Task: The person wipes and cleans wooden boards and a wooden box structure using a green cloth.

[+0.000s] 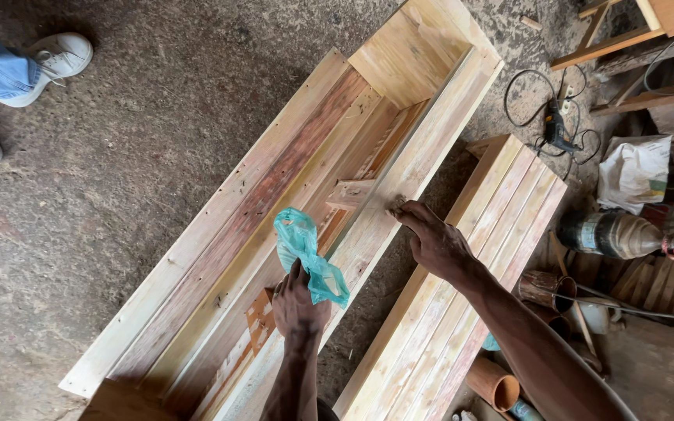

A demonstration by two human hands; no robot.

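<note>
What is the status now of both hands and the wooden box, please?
Left hand grips teal plastic bag inside long wooden box. Right hand fingers press on box's side board. Small wood block sits just ahead.

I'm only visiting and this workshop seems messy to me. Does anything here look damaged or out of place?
Nothing looks broken. The left hand holds a crumpled teal plastic bag over the long wooden box, while the right hand presses its side board. The one untidy thing: a power tool lies on the dirt floor with its cord in loose loops.
</note>
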